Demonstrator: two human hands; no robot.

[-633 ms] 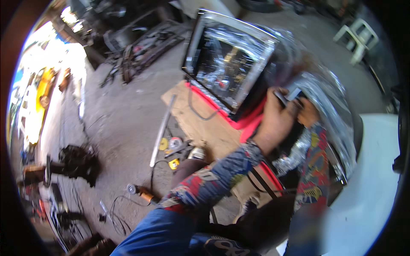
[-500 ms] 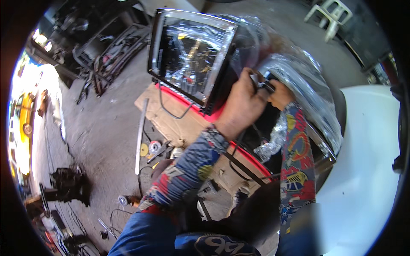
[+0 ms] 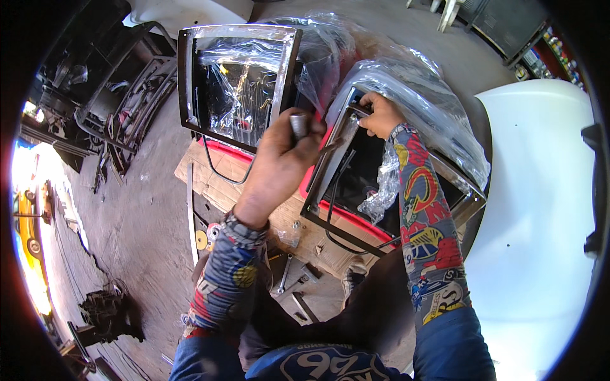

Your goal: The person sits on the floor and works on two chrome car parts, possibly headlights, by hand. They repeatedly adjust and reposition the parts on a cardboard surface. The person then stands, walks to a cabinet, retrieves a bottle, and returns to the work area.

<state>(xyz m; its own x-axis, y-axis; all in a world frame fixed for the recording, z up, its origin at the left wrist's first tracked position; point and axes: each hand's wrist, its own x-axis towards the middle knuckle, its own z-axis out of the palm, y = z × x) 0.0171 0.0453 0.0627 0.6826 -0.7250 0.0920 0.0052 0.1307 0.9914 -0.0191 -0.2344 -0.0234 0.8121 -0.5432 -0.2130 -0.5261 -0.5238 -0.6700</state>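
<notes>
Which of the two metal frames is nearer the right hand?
The frame on the picture's right, nearer the white panel; the right hand is at its top corner. The frame on the left sits farther from that hand.

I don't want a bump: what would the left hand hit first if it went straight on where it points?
Probably the clear plastic beyond the left hand, though depth is unclear.
</notes>
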